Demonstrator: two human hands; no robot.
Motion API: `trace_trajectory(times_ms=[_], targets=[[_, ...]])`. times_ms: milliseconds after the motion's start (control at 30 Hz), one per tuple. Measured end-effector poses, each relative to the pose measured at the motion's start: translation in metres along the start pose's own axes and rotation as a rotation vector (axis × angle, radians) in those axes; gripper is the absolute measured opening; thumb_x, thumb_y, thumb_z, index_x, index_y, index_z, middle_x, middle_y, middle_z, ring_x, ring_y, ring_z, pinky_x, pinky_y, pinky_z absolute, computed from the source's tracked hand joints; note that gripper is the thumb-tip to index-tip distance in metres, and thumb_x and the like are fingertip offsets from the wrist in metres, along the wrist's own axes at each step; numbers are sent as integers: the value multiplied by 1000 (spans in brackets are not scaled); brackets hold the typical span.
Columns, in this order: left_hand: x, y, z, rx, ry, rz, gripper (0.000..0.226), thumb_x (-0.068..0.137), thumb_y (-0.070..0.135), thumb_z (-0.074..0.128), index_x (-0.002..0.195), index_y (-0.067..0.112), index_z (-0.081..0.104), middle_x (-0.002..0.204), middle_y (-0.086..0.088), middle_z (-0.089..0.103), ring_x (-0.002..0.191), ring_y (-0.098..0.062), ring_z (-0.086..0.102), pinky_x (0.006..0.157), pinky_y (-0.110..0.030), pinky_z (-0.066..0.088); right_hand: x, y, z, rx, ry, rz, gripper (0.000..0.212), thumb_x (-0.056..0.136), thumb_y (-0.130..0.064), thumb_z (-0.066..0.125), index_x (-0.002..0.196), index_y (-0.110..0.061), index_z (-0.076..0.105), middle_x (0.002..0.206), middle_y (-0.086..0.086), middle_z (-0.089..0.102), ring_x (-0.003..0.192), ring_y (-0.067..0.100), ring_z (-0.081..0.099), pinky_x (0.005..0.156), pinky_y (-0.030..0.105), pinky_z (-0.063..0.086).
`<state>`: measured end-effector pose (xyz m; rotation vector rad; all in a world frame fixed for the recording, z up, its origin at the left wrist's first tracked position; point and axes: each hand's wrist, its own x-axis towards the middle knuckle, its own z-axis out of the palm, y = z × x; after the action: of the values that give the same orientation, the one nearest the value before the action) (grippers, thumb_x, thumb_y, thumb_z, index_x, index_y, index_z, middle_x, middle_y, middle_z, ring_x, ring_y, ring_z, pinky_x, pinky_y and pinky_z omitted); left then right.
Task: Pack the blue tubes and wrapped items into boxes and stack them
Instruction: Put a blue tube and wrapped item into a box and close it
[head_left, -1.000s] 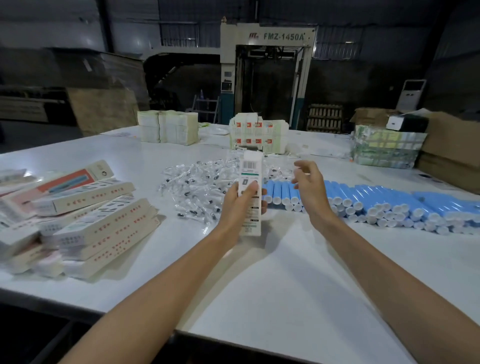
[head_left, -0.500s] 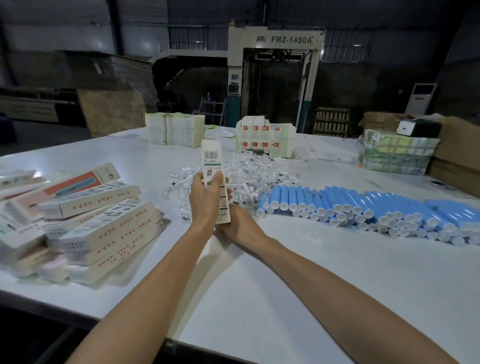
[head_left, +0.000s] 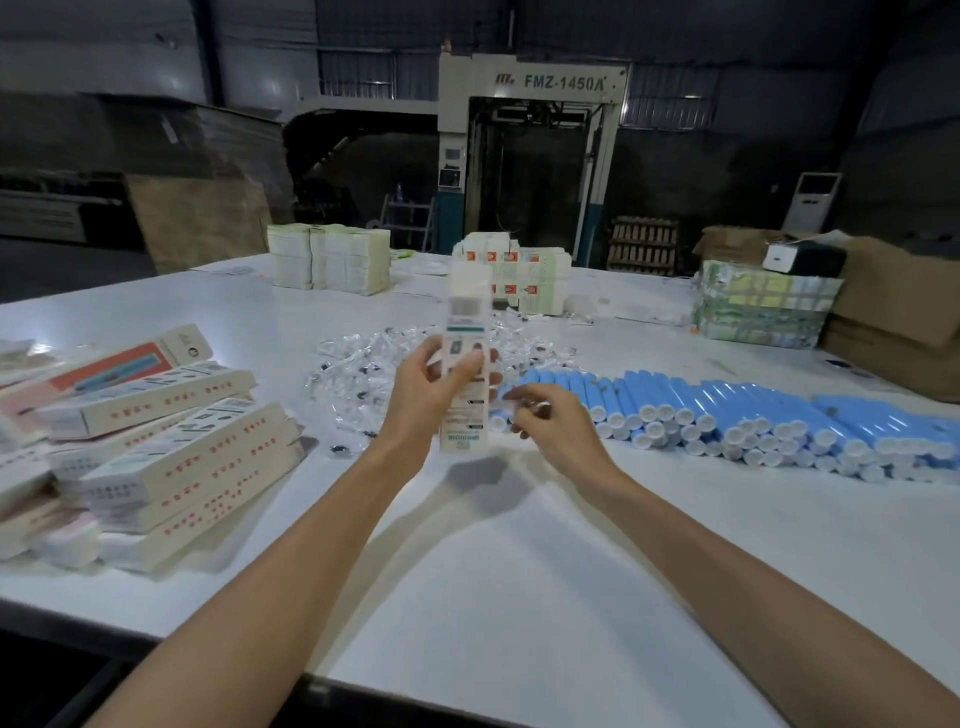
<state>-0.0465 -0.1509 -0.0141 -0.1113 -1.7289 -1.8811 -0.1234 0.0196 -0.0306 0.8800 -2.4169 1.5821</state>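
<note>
Head view: since half a second ago the right hand (head_left: 553, 428) has left the box's lower end and sits just right of it, beside the blue tubes (head_left: 727, 415); its fingers are curled, and whether they pinch anything I cannot tell; the left hand (head_left: 428, 395) grips the box (head_left: 464, 421) mid-length above the table (head_left: 519, 571); long axis upright, barcode end up.

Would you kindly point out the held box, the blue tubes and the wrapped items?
held box (head_left: 464, 314): head view, upper half of its blurred printed front.
blue tubes (head_left: 727, 401): head view, tube bodies mid-row.
wrapped items (head_left: 353, 364): head view, clear wrappers mid-pile.
</note>
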Motion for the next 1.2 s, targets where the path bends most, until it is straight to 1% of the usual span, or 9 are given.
trace_trajectory(times_ms=[100,200,367,500,600,700,900,1033,1200], targets=[[-10,-1,16,144,-133,0,36,98,29,79,131,28,64,121,4,81,107,-24,80,92,-45,64,-4,8,-39,261,187,142,18,94,-1,68,100,-14,78,85,-3,75,78,16,75,80,27,56],[-20,-5,29,150,-217,-58,46,96,28,81,138,29,60,125,4,80,113,-23,77,105,-55,55,-8,8,-70,428,301,137,13,95,-6,72,104,-13,78,86,-2,75,77,14,72,88,32,57],[-31,-16,42,80,-296,-126,57,93,27,85,143,27,57,130,1,78,121,-24,75,113,-55,49,-14,-15,-107,570,433,-3,15,95,-10,74,110,-7,77,86,3,67,75,14,58,82,29,52],[-33,-22,48,-117,-282,-213,57,92,21,84,142,24,58,130,-7,77,120,-31,75,107,-58,56,-19,-50,-127,618,409,-166,16,96,-11,73,112,-12,77,93,-2,70,88,14,61,91,30,53],[-33,-25,48,-211,-271,-261,62,87,22,86,143,15,59,127,-15,77,117,-38,76,100,-55,62,-18,-74,-130,418,340,-290,15,99,-17,71,113,-14,76,107,0,76,95,15,66,96,33,55],[-31,-25,47,-240,-283,-278,64,84,22,89,140,10,60,126,-18,77,112,-41,77,91,-48,65,-11,-90,-123,179,261,-352,13,101,-11,67,112,-12,74,105,2,77,98,17,71,88,30,59],[-33,-24,50,-184,-289,-270,53,87,19,86,135,11,64,123,-18,78,109,-42,78,94,-51,64,5,-100,-101,-262,108,-338,11,102,-14,65,111,-12,71,98,-1,71,86,10,65,74,22,52],[-34,-24,50,-127,-298,-249,52,88,22,88,133,13,64,123,-18,78,109,-42,78,94,-52,64,9,-96,-95,-122,44,-256,26,99,-13,70,121,-15,54,96,5,78,83,17,73,79,34,61],[-34,-23,50,-84,-302,-230,51,90,22,88,133,16,63,121,-16,79,108,-40,78,98,-54,62,16,-91,-93,-95,15,-209,22,95,-15,76,101,-14,55,84,5,79,77,18,77,81,48,63]])
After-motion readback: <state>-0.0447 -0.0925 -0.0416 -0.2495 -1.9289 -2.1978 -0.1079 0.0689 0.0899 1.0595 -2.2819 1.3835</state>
